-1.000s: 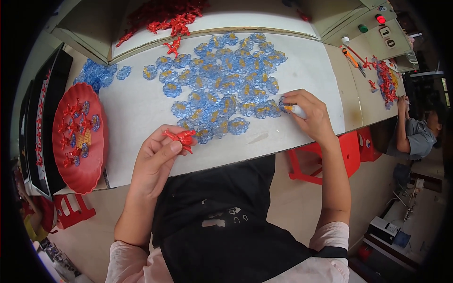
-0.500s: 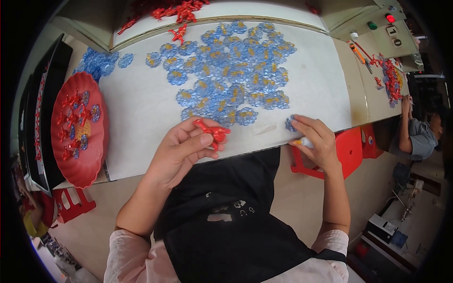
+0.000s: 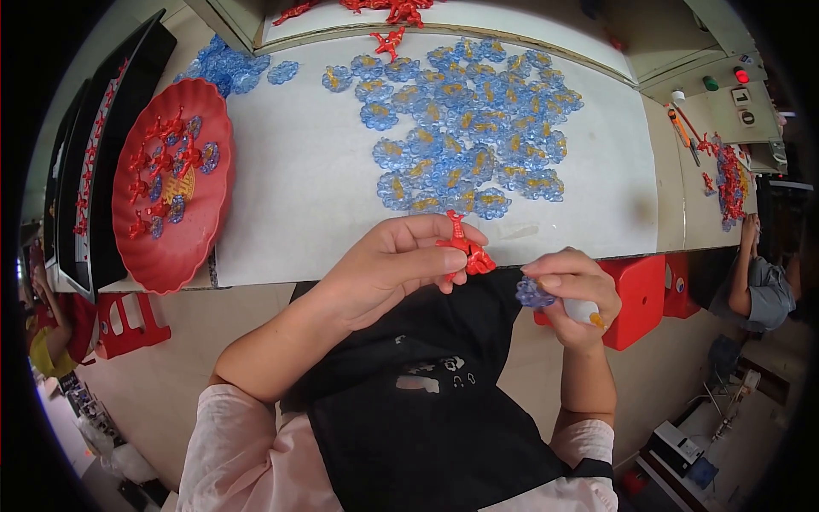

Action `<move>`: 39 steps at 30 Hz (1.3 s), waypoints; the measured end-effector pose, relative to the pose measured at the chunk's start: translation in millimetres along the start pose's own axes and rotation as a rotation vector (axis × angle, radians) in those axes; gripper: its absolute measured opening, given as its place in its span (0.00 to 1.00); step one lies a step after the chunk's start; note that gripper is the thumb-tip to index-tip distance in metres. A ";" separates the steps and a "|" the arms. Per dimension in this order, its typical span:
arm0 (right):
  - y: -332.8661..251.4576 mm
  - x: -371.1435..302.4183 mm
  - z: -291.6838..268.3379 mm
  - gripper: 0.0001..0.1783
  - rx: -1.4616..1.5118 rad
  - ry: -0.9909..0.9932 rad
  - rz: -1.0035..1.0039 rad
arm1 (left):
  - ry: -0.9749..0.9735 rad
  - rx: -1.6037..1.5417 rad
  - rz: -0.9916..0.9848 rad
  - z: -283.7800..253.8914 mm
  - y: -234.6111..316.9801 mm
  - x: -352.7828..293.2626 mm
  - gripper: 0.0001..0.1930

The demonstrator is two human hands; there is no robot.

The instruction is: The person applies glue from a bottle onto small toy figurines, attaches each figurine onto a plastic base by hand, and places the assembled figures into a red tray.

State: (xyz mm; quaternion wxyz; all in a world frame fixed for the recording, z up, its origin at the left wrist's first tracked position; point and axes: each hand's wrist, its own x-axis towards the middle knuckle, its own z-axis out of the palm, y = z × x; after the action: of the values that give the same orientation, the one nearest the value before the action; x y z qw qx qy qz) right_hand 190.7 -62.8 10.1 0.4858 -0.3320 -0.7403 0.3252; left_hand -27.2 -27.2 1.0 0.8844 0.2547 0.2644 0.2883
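Between thumb and fingers, my left hand [image 3: 388,269] grips a small red plastic figurine [image 3: 469,258] over the table's front edge. My right hand [image 3: 582,286] pinches a clear blue, scalloped plastic piece [image 3: 534,294] at its fingertips. Tucked in the same hand is a small white bottle [image 3: 582,311] with a yellow tip pointing away from the figurine. A gap separates the figurine from the blue piece. Beyond my hands, many similar blue pieces [image 3: 469,128] with yellow marks cover the white sheet [image 3: 299,188] on the table.
At left sits a red scalloped tray [image 3: 192,239] holding red figurines with blue pieces. A blue pile [image 3: 226,68] lies behind it. More red figurines [image 3: 405,10] rest on the back shelf. At right are pen-like tools [image 3: 680,126], a red heap [image 3: 731,188], red stools [image 3: 636,299] and another person [image 3: 755,273].
The view has shifted left. My left hand has brought the figurine closer to my right hand. The right hand has drawn the blue piece off the table edge and turned the bottle's tip outward.
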 end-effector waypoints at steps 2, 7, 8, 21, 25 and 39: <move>-3.4 5.0 11.1 0.15 0.072 0.003 0.061 | -0.005 -0.005 0.006 1.6 1.5 -5.9 0.14; -0.7 11.8 24.8 0.13 0.096 -0.072 0.047 | -0.034 0.026 -0.002 -3.1 3.2 -14.1 0.15; -0.4 12.4 25.4 0.13 0.096 -0.076 0.048 | -0.032 0.023 0.000 -4.1 3.1 -14.5 0.15; 0.4 19.2 28.4 0.15 -0.040 -0.134 0.032 | -0.005 0.130 -0.024 -12.7 4.4 -13.3 0.14; -2.8 22.6 24.7 0.16 -0.084 -0.177 0.053 | 0.010 0.147 -0.070 -10.7 7.3 -12.1 0.13; -5.1 34.8 14.0 0.14 -0.082 -0.333 0.088 | 0.021 0.200 -0.130 -5.9 15.0 -6.2 0.13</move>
State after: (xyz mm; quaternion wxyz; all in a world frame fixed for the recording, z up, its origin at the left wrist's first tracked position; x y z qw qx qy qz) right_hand 166.0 -39.9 27.2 0.3276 -0.3252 -0.8079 0.3664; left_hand -40.8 -18.9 7.6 0.8685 0.3209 0.3172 0.2055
